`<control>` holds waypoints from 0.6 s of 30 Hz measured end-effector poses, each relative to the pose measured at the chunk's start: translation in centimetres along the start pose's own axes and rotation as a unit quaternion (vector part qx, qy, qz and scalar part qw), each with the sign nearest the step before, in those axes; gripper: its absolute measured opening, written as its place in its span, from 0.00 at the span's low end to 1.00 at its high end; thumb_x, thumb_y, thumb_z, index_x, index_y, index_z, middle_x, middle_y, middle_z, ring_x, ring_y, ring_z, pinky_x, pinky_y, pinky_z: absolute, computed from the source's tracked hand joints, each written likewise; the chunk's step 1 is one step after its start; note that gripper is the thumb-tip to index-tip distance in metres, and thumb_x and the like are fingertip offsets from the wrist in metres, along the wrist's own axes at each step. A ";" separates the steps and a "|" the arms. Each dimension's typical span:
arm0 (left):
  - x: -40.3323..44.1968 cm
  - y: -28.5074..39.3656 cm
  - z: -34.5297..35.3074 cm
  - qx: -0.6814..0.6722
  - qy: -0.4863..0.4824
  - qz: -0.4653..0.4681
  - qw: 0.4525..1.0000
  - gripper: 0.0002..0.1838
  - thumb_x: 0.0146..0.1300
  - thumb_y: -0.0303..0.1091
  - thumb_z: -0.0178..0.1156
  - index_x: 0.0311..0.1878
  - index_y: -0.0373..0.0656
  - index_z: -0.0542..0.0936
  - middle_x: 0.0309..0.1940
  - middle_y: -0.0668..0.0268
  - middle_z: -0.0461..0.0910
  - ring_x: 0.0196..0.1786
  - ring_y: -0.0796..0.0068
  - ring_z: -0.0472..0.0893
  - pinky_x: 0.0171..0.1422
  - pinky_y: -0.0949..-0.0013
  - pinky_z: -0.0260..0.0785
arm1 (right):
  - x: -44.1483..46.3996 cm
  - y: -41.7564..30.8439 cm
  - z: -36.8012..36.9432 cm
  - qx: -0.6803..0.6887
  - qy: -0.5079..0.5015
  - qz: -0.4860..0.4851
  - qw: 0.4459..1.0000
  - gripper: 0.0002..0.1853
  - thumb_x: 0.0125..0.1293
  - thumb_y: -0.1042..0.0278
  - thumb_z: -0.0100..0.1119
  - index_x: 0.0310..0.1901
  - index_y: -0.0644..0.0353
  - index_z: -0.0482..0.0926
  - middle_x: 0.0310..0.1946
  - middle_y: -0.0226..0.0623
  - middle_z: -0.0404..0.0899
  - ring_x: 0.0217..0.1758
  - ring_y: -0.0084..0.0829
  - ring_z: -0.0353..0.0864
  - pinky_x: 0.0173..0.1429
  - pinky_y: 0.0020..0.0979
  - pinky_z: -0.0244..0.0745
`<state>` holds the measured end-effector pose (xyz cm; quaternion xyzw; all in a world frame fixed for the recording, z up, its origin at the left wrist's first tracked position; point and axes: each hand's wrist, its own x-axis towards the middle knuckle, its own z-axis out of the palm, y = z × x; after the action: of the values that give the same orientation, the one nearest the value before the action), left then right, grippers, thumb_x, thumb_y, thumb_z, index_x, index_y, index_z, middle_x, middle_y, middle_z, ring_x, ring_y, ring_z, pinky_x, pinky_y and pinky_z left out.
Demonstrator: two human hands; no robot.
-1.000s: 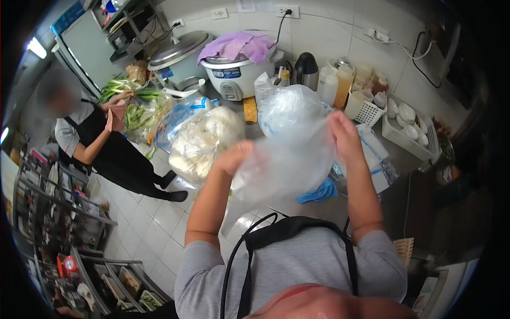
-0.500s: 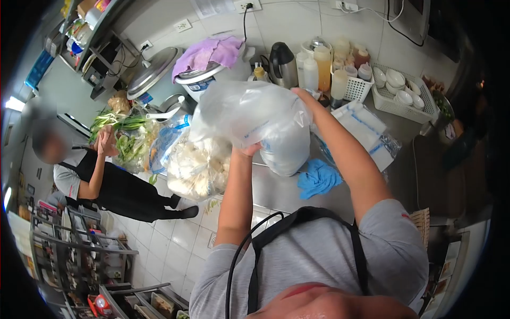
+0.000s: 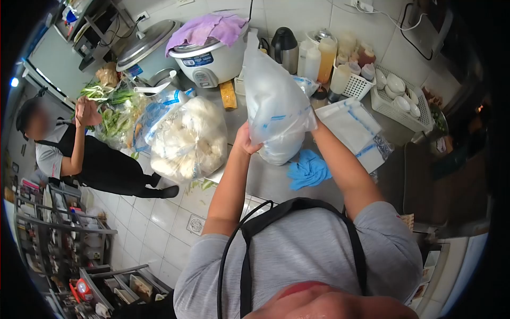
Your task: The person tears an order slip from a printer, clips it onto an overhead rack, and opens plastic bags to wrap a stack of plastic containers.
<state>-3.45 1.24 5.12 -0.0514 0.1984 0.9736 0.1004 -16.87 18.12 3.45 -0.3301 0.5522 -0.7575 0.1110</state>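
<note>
Upright now in the centre of the frame, the clear plastic bag [image 3: 276, 93] has swung from its sideways spread to a tall peak, while the view has shifted slightly.

Nearest, just below centre, a crumpled blue cloth [image 3: 309, 170] lies on the steel counter [image 3: 265, 183], beside the bag's rounded base. The left hand [image 3: 246, 139] grips the bag low on its left side. The right hand [image 3: 316, 125] is mostly hidden behind the opposite side, so its grip cannot be told.

As for progress, the plastic seems largely drawn over a rounded bundle, though how fully it encloses it is unclear. Its narrow top shows no visible knot.

Right of centre, flat plastic sheets [image 3: 348, 125] lie on the counter; left of centre sits a bulging bag of pale contents [image 3: 188, 141], apart from the hands. Farther back, towards the top, stand a rice cooker [image 3: 210, 64] under a purple cloth [image 3: 207, 32] and squeeze bottles [image 3: 312, 64]. At far left, another person [image 3: 101, 165] holds up something pinkish [image 3: 91, 113].
</note>
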 end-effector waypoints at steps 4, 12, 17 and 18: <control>-0.1 -1.0 -1.2 0.037 0.065 0.053 0.996 0.15 0.61 0.31 0.38 0.49 0.41 0.67 0.43 0.59 0.73 0.46 0.64 0.73 0.50 0.60 0.67 | 0.2 -0.5 0.3 -0.024 0.003 0.020 1.000 0.14 0.57 0.67 0.48 0.44 0.61 0.70 0.40 0.35 0.72 0.40 0.24 0.72 0.43 0.25 0.69; -0.4 -1.2 -0.2 0.172 0.157 0.108 0.966 0.12 0.60 0.28 0.40 0.45 0.38 0.69 0.39 0.60 0.74 0.39 0.66 0.76 0.44 0.62 0.71 | 0.2 -1.3 0.4 -0.047 0.005 0.070 0.996 0.14 0.58 0.66 0.47 0.45 0.61 0.70 0.40 0.34 0.72 0.41 0.24 0.72 0.42 0.26 0.69; 1.5 3.7 0.7 0.245 0.116 -0.044 0.962 0.12 0.58 0.32 0.45 0.39 0.34 0.73 0.33 0.59 0.77 0.34 0.68 0.77 0.41 0.65 0.71 | 0.1 -1.7 -0.2 -0.057 0.041 0.092 0.993 0.15 0.58 0.65 0.47 0.45 0.60 0.70 0.40 0.34 0.73 0.41 0.24 0.72 0.42 0.26 0.69; 1.8 3.9 2.0 0.292 0.148 -0.044 0.944 0.13 0.57 0.32 0.46 0.38 0.32 0.73 0.32 0.57 0.77 0.33 0.66 0.78 0.39 0.65 0.72 | 0.2 -1.9 -0.1 -0.060 0.043 0.095 0.993 0.15 0.58 0.64 0.47 0.45 0.60 0.70 0.40 0.34 0.73 0.41 0.24 0.72 0.42 0.26 0.69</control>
<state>-6.19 -1.14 8.15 -0.1721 0.4843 0.8489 0.1237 -16.72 18.81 5.26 -0.2491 0.6296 -0.7228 0.1384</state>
